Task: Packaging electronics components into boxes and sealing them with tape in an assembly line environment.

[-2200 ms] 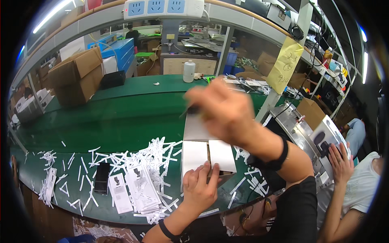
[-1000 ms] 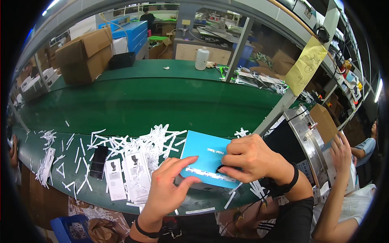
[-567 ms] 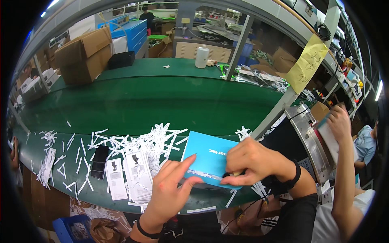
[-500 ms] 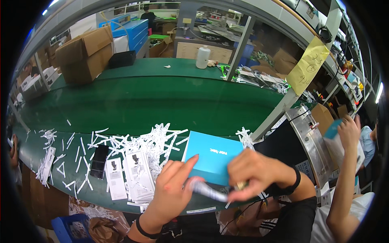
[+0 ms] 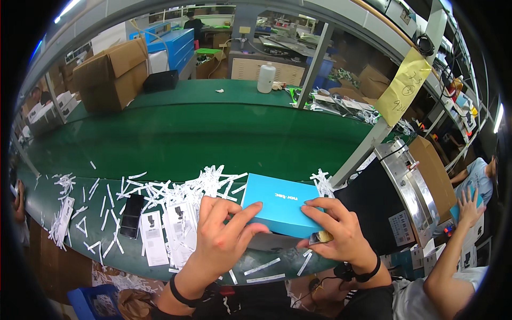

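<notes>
A bright blue lidded cardboard box [image 5: 280,201] with white lettering sits in front of me at the near edge of the green bench. My left hand [image 5: 226,232] grips its left near corner, index finger on the lid and thumb at the front side. With fingertips on the lid, my right hand [image 5: 344,229] holds the right near corner. A small yellow and dark object [image 5: 321,237] is tucked between that hand's thumb and fingers; its kind I cannot make out. Below the box, white paper strips [image 5: 261,266] lie on the bench.
Left of the box are a heap of paper strips [image 5: 205,184], printed leaflets [image 5: 181,226] and a dark phone-like slab [image 5: 131,215]. A metal-edged machine [image 5: 408,186] stands right, near a co-worker's hand [image 5: 469,208]. Farther back are a white bottle [image 5: 266,78] and a brown carton [image 5: 114,74].
The white strip between my hands has left my right hand, and another strip now lies below the box. My right hand has settled on the box corner. The co-worker's hand has moved lower.
</notes>
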